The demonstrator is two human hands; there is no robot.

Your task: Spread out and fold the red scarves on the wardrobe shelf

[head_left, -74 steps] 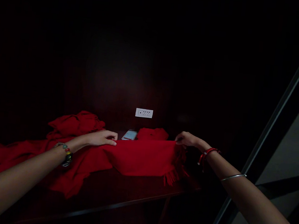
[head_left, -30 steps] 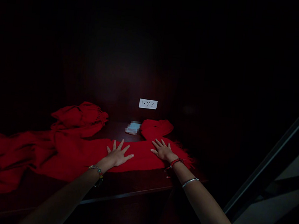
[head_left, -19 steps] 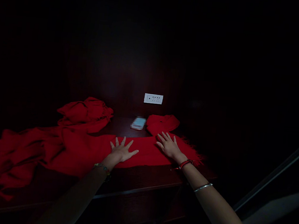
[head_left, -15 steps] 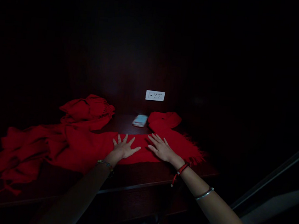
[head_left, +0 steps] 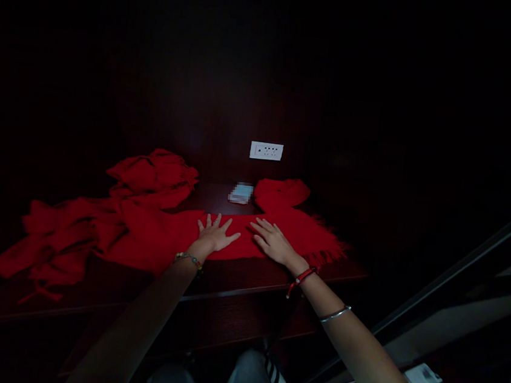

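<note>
A long red fringed scarf (head_left: 235,249) lies across a dark wooden desk (head_left: 228,277). Its middle stretch is flat, its left part is rumpled, and a fringed end spreads out on the right. My left hand (head_left: 215,235) rests palm down on the flat stretch with fingers spread. Just to its right, my right hand (head_left: 274,241) lies on the same cloth, fingers stretched out toward the left. Neither hand grips the fabric. Behind the left part sits a heap of red cloth (head_left: 154,175) with fringe; whether it belongs to the same scarf I cannot tell.
A small pale blurred-out item (head_left: 241,193) lies on the desk behind the scarf. Above it, a white socket panel (head_left: 266,150) is set in the dark wall. My knees (head_left: 254,380) are below the desk edge. A white object (head_left: 422,378) is at lower right.
The view has tilted down, so everything sits higher and more of my legs shows. My right hand has shifted slightly left over the scarf; my left hand stays spread on it.
</note>
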